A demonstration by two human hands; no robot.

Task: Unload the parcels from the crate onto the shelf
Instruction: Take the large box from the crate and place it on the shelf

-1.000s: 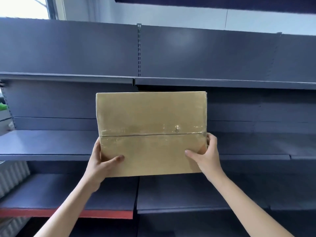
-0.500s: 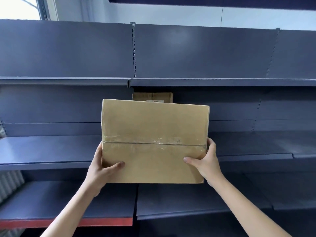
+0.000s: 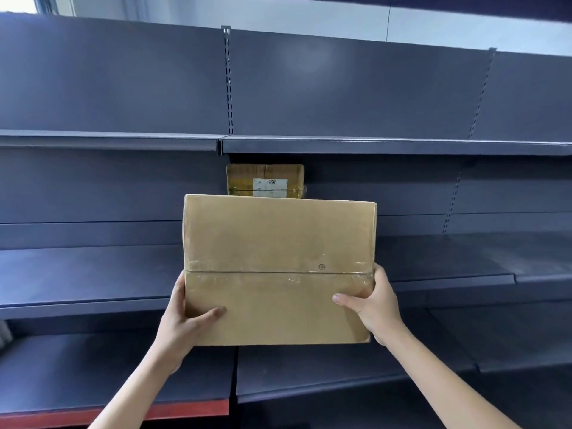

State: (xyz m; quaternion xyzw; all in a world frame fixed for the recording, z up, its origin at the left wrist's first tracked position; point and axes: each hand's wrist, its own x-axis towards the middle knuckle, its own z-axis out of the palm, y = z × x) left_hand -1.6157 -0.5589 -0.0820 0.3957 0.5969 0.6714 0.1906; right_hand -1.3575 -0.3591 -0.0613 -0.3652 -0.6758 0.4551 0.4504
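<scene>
Dark blue-grey metal shelving (image 3: 93, 274) fills the wall ahead, several tiers deep, with slotted uprights (image 3: 228, 82) running down the back panels where the bays meet. Each shelf board has a narrow front lip; the lowest board on the left shows a red front edge (image 3: 173, 411). Above the shelving there is a pale wall (image 3: 278, 13) and, at the top left corner, a bright patch of window light.

A person stands close to the middle bay with both arms raised, holding a flat brown cardboard parcel (image 3: 278, 243) up in front of the middle shelf. The parcel is held clear of the boards, its broad taped face turned toward the person, with a seam of clear tape running across it. The left hand (image 3: 182, 326) grips the lower left corner, thumb laid across the front face and fingers hidden behind. The right hand (image 3: 371, 308) grips the lower right edge the same way, thumb on the front, fingers wrapped behind the side.

Behind the held parcel, a smaller parcel (image 3: 266, 179) with a white label sits at the back of the middle shelf, just under the upper shelf board (image 3: 371, 145); only its upper part shows above the held one.
</scene>
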